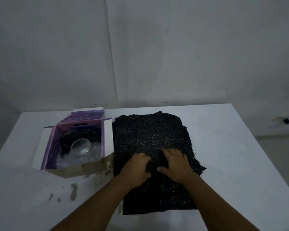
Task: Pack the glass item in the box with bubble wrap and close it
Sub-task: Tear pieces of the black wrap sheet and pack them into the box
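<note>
Glass bowl (81, 145), small and clear, lies tilted on its side inside the open purple-and-white cardboard box (48, 144) at the left of the white table (223, 155). It is bedded on clear bubble wrap (77, 160), with dark wrap behind it. All the box flaps stand open.

Just right of the box, a large sheet of black bubble wrap (148, 135) lies flat on the table. Both hands rest on its middle: the left hand (137, 167) has its fingers curled and bunching the sheet, while the right hand (175, 164) has its fingers spread and pressed down on it.

The step in hand looks like gathering this sheet as top padding. Next, it likely needs folding or crumpling small enough to fit the box, then laying it over the bowl without knocking it, before the flaps are folded shut.
</note>
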`<state>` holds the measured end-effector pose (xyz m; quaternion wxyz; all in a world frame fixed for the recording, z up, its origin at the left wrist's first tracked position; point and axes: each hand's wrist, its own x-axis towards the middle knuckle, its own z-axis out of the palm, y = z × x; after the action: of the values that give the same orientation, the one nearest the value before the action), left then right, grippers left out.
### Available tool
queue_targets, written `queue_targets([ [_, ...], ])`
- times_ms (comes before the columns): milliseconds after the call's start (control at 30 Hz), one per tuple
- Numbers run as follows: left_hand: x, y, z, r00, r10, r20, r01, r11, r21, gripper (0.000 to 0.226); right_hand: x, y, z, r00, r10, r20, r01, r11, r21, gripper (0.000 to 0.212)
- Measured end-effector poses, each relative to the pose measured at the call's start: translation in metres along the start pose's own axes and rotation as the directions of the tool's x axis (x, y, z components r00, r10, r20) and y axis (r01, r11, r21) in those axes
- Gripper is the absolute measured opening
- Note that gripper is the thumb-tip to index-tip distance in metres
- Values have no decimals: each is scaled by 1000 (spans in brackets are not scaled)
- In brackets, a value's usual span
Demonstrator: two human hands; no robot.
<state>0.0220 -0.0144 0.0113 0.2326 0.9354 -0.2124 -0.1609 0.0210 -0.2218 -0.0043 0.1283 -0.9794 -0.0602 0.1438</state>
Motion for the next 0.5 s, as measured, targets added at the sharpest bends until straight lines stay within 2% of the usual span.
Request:
queue_targets([
  [33, 0, 0, 8, 999, -19, 47, 18, 1000, 19, 72, 0, 3, 2, 998, 4, 57, -1, 999, -53, 88],
  [100, 1, 1, 21, 995, -51, 81, 47, 998, 47, 85, -1, 5, 5, 997, 5, 75, 5, 992, -126, 82],
  [233, 7, 3, 28, 994, -41, -103, 61, 980, 191, 97, -2, 6, 17, 996, -81, -47, 73, 985, -155, 37],
  [300, 15, 2, 26, 988, -59, -142, 98, 954, 285, 108, -5, 6, 22, 986, -135, -100, 119, 981, -153, 15],
  [400, 27, -3, 22, 987, -154, -52, 162, 935, 315, 114, -11, 5, 24, 979, -188, -76, 177, 976, -130, 15],
  [500, 33, -4, 20, 981, -195, 0, 188, 946, 263, 96, -10, 4, 22, 969, -197, -148, 195, 980, -29, 18],
])
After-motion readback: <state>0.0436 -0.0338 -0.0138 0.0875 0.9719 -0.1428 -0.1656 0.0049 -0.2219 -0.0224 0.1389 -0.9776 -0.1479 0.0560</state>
